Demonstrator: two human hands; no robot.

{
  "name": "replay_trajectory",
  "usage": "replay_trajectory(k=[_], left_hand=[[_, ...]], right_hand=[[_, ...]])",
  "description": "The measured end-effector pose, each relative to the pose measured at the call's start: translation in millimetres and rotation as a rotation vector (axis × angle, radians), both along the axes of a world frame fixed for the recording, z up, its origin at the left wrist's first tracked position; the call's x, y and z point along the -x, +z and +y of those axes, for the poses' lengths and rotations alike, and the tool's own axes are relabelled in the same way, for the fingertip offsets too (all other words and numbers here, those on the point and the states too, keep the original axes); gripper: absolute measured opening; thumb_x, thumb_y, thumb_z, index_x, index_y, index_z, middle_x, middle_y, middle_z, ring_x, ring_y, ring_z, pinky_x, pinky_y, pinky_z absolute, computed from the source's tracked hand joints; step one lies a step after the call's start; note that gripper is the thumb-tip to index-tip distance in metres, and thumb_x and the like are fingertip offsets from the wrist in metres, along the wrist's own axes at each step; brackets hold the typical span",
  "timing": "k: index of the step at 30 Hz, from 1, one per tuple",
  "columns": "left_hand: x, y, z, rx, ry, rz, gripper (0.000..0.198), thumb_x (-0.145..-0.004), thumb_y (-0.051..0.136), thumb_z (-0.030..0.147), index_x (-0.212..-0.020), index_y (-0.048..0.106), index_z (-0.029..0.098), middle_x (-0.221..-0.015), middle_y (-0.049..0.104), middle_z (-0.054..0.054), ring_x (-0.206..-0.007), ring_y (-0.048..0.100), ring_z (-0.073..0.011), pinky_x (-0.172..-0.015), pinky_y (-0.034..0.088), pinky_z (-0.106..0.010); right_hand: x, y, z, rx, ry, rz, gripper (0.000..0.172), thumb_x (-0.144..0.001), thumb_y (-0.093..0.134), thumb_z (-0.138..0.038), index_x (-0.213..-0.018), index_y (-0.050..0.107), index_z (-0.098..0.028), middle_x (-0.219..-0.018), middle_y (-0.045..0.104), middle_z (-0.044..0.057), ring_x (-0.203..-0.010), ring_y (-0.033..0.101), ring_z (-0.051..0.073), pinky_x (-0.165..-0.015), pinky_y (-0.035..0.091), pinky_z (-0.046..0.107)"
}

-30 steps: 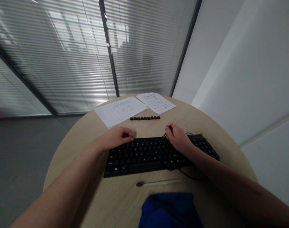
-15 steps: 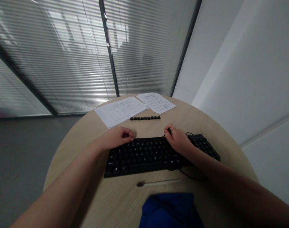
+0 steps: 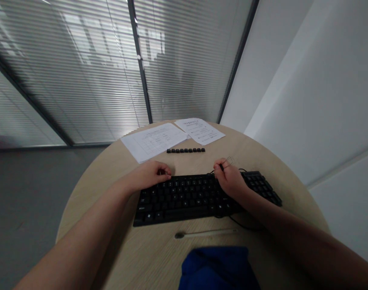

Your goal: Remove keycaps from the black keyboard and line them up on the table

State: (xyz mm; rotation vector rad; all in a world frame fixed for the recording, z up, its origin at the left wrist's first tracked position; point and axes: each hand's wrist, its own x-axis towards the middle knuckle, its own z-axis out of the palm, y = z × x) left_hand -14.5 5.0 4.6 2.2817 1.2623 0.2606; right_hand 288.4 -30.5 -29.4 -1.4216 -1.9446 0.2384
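Note:
A black keyboard [image 3: 178, 198] lies flat on the round table, its number pad toward the right. My left hand [image 3: 152, 175] rests at the upper left edge of the keyboard, thumb and curled fingers closed on that edge. Above the keyboard's upper right part, my right hand [image 3: 230, 179] is closed around a wire keycap puller [image 3: 230, 160]. The puller's dark handle shows between the fingers, and its thin wire loops point up and away. Several black keycaps [image 3: 186, 150] stand in a neat row behind the keyboard.
Two printed paper sheets [image 3: 155, 141] lie at the table's far side. A brush like a toothbrush [image 3: 206, 233] lies in front of the keyboard, near blue fabric [image 3: 216, 268]. A black cable [image 3: 244, 225] loops by the keyboard's front right. Blinds and a white wall stand behind.
My right hand has shifted slightly right with the keycap puller, away from the keyboard's middle. My left hand stays at the keyboard's edge.

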Motion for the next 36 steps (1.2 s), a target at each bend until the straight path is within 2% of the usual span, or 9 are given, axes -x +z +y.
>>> replay_trajectory(k=[16,22,29,33,36], left_hand=[[-1,2.4,-2,0.011,0.011,0.014,0.026,-0.082,0.055,0.038,-0.088,0.074,0.020,-0.081,0.072,-0.002,-0.074,0.062,-0.0184,-0.070,0.041,-0.031],[-1,-0.8,0,0.032,0.033,0.003,0.026,-0.080,0.057,0.039,-0.083,0.073,0.019,-0.077,0.071,-0.003,-0.072,0.061,-0.0186,-0.069,0.040,-0.031],[-3,-1.1,-1,0.032,0.056,-0.002,0.024,-0.079,0.058,0.038,-0.081,0.073,0.020,-0.074,0.070,-0.002,-0.070,0.061,-0.0187,-0.067,0.039,-0.031],[-2,-0.7,-1,0.038,0.053,-0.003,0.024,-0.079,0.057,0.037,-0.082,0.074,0.020,-0.076,0.071,-0.002,-0.072,0.061,-0.0192,-0.069,0.040,-0.031],[-6,2.5,-5,-0.045,0.052,-0.005,0.023,-0.080,0.057,0.035,-0.086,0.074,0.021,-0.081,0.072,-0.003,-0.073,0.061,-0.0190,-0.069,0.041,-0.031]], right_hand=[[0,1.5,-2,-0.005,-0.006,-0.003,0.017,-0.092,0.037,-0.032,-0.088,0.050,-0.021,-0.062,0.060,0.002,-0.057,0.057,0.019,-0.061,0.038,0.031],[0,-1.1,-1,-0.045,0.008,0.027,0.016,-0.092,0.040,-0.031,-0.086,0.050,-0.021,-0.061,0.058,0.001,-0.054,0.055,0.017,-0.059,0.038,0.030],[-6,-10.8,6,-0.079,-0.025,0.260,0.016,-0.098,0.036,-0.033,-0.090,0.046,-0.022,-0.059,0.053,-0.003,-0.048,0.050,0.013,-0.051,0.037,0.025],[-6,-9.4,2,-0.111,0.033,0.203,0.014,-0.097,0.039,-0.031,-0.091,0.048,-0.022,-0.062,0.055,-0.002,-0.048,0.050,0.013,-0.050,0.037,0.025],[-5,-5.4,-4,-0.191,0.108,0.140,0.014,-0.095,0.041,-0.027,-0.087,0.050,-0.022,-0.066,0.059,0.000,-0.052,0.054,0.013,-0.054,0.041,0.025]])
